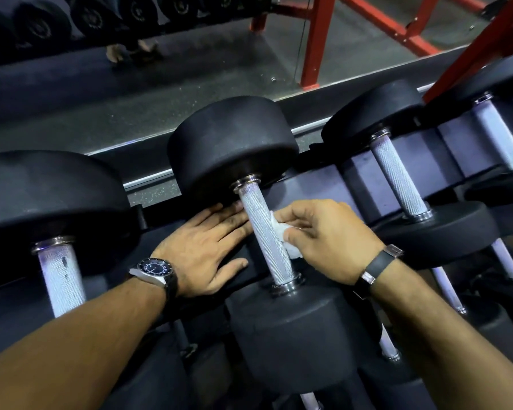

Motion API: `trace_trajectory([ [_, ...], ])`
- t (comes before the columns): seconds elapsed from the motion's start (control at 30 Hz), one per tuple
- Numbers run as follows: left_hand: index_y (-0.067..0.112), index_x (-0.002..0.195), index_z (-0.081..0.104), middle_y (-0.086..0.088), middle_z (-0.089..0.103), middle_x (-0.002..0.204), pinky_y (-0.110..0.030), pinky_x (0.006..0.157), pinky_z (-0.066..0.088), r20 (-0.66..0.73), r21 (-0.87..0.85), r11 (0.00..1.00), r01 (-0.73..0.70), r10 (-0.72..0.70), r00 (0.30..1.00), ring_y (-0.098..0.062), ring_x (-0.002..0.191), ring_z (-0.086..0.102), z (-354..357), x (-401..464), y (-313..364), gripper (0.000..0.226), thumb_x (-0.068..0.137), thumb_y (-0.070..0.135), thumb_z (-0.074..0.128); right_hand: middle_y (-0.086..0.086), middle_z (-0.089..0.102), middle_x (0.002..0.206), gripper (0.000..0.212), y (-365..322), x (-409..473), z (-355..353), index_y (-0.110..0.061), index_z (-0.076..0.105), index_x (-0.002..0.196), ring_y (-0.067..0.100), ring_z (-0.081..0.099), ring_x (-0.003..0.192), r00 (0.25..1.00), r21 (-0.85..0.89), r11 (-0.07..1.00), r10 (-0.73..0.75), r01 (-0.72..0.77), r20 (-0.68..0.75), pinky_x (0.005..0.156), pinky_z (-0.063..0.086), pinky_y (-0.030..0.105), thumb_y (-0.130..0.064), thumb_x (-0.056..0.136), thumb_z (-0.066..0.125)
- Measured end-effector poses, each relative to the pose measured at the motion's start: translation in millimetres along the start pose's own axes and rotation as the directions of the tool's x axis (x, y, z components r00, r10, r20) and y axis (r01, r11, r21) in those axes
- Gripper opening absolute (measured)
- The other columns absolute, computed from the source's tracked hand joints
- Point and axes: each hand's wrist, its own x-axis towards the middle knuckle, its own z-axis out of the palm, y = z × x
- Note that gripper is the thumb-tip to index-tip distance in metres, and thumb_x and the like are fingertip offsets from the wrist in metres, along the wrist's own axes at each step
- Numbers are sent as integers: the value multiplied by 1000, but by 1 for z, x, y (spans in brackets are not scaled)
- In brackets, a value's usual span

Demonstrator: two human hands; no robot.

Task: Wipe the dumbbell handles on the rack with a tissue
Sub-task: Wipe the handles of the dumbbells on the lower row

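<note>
A: What's the biggest thing here?

B: The rack [421,161], a dark tiered frame running from lower left to upper right, with black dumbbells lying across it. Behind it is a mirror with red steel posts [314,48] reflected in it.

A: Which dumbbell is being worked on?

B: The middle dumbbell [234,143], between a left dumbbell [42,187] and a right dumbbell [376,113]. Its knurled silver handle [264,229] runs between two round black heads.

A: And the hands?

B: The left hand [202,247] lies flat beside the handle, fingers straight and released, their tips against the handle's left side under the far head. It wears a wristwatch [154,272]. The right hand [326,238], with a black strap on its wrist, has its fingers curled round a tissue.

A: Where is the tissue?

B: The white tissue [282,229] is crumpled and pressed against the right side of the handle, about midway along it
</note>
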Motion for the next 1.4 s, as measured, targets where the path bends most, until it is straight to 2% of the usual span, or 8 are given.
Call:
trace_trajectory([
  [0.3,8,136,50,-15,57,138,-42,115,24,-3,8,1000,-5,5,1000,-28,132,38,0,0,0,60,93,49,48,-7,75,83,18,0,-4,-8,-24,75,98,7,67,88,991,-129,992,15,2,132,81,49,16,-18,86,63],
  [0.47,8,138,49,-14,55,141,-41,115,23,-15,-1,1000,-4,4,1000,-28,132,38,0,1,1,60,93,49,47,5,73,85,19,-22,19,-5,-9,70,95,21,65,86,970,-44,989,-148,142,-194,83,47,34,-23,92,57],
  [0.67,10,139,46,-14,56,141,-40,116,22,3,8,1000,-2,2,1000,-28,134,38,1,0,0,60,94,50,46,6,72,83,24,-5,17,-9,-10,69,96,25,64,86,985,-224,969,-72,106,156,82,52,38,-25,87,53],
  [0.77,9,139,48,-14,55,141,-42,116,23,2,3,1000,-4,4,1000,-28,134,38,2,0,0,61,93,49,47,0,75,83,15,15,16,-19,-16,74,95,9,65,72,905,-137,990,19,43,426,79,55,31,-14,88,61],
  [0.9,7,138,51,-14,57,139,-42,115,25,-2,7,1000,1,-1,1000,-28,132,39,2,0,0,61,93,49,47,-9,69,74,9,22,47,-4,-18,77,91,0,57,67,993,103,994,14,-25,114,75,53,30,-16,89,68],
  [1.03,7,136,51,-15,60,133,-44,114,29,8,21,1000,11,-11,1000,-31,127,43,3,-1,1,61,93,49,48,11,68,90,16,5,58,15,-13,70,94,17,60,82,975,615,772,27,-161,221,72,55,31,-3,95,58],
  [1.13,5,135,56,-14,60,135,-44,116,28,2,30,999,13,-13,1000,-28,132,39,3,-1,1,63,92,51,47,6,69,91,29,11,57,7,-13,68,97,14,63,84,896,597,748,-6,-290,443,70,55,20,8,96,48],
  [1.4,7,131,59,-11,63,131,-44,116,30,-14,22,1000,15,-14,1000,-27,127,42,3,-1,-1,60,91,51,52,1,74,83,44,10,66,9,-12,68,101,7,70,74,847,612,708,-36,-353,530,66,57,18,20,90,40],
])
